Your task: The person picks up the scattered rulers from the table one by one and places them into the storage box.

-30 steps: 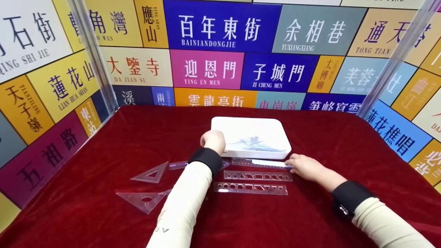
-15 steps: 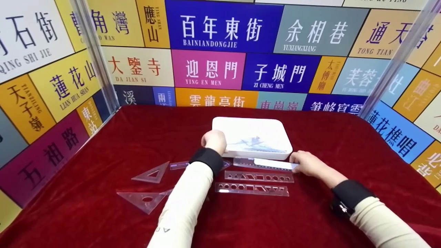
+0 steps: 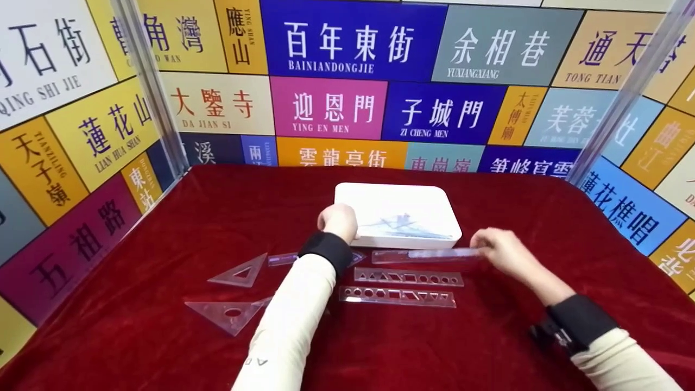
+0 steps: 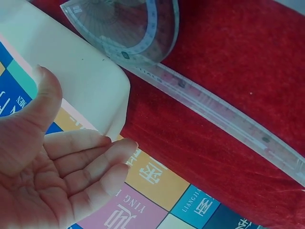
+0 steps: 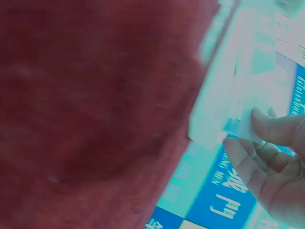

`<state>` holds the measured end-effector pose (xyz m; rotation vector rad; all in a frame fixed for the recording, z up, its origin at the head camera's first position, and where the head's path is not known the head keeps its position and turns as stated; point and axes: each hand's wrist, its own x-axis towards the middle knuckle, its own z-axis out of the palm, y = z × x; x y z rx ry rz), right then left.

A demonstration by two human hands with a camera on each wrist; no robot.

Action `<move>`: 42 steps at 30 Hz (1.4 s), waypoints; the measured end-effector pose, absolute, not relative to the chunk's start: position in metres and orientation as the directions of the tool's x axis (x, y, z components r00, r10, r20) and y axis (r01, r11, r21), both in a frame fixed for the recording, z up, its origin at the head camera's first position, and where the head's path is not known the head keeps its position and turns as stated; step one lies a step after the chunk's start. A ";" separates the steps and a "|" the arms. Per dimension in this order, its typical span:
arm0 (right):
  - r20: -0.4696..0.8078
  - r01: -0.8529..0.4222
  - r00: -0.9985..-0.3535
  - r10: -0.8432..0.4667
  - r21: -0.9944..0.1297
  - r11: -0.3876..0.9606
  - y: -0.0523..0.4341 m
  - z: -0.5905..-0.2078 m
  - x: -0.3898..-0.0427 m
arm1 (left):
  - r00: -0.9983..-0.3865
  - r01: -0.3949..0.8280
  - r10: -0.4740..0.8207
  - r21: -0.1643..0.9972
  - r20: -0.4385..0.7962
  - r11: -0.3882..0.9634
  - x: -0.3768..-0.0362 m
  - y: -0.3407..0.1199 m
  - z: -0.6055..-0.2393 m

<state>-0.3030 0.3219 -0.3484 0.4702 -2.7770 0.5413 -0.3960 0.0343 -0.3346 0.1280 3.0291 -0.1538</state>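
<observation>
A white box (image 3: 402,202) with rounded corners and a faint bluish picture on top lies on a dark red cloth. My left hand (image 3: 337,222) is at the box's left side; in the left wrist view its fingers are loosely extended beside the corner. My right hand (image 3: 507,252) pinches the right end of a clear ruler (image 3: 402,256) between thumb and fingers, just in front of the box. In the right wrist view the ruler's end (image 5: 245,126) looks blurred. A clear protractor (image 4: 128,28) and a long clear ruler (image 4: 205,102) lie by the box's left end.
Two clear template rulers with cut-out shapes, an upper one (image 3: 409,277) and a lower one (image 3: 398,297), lie nearer me. Two clear set squares, a smaller (image 3: 225,279) and a larger (image 3: 214,310), are left of my forearm. Printed panels (image 3: 353,38) wall the table.
My right hand has moved right and slightly up, drawing the ruler's right end along with it. The left hand stays beside the box, which has barely shifted.
</observation>
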 end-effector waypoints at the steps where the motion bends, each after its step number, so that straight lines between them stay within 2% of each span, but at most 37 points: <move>1: 0.343 -0.365 -0.905 -0.252 -0.320 0.874 0.322 -0.345 -0.303 | -0.991 0.088 0.077 -0.097 -0.112 0.991 -0.396 0.034 -0.335; 8: 0.440 -0.346 -0.878 -0.186 -0.318 0.883 0.316 -0.321 -0.319 | -0.991 0.086 0.073 -0.117 -0.112 0.989 -0.395 0.035 -0.334; 15: 0.446 -0.229 -0.881 -0.160 -0.104 0.968 0.296 -0.314 -0.362 | -0.994 0.076 0.064 -0.129 -0.093 0.989 -0.394 0.037 -0.336; 23: 0.407 -0.224 -0.884 -0.229 0.061 0.973 0.260 -0.336 -0.395 | -0.990 0.076 0.062 -0.117 -0.124 0.990 -0.396 0.038 -0.338; 31: 0.342 -0.189 -0.918 -0.200 0.065 0.980 0.248 -0.350 -0.406 | -0.992 0.072 0.057 -0.134 -0.115 0.988 -0.392 0.042 -0.335; 42: 0.142 -0.183 -0.971 -0.193 0.081 0.980 0.253 -0.362 -0.411 | -0.994 0.060 0.045 -0.158 -0.095 0.986 -0.394 0.041 -0.336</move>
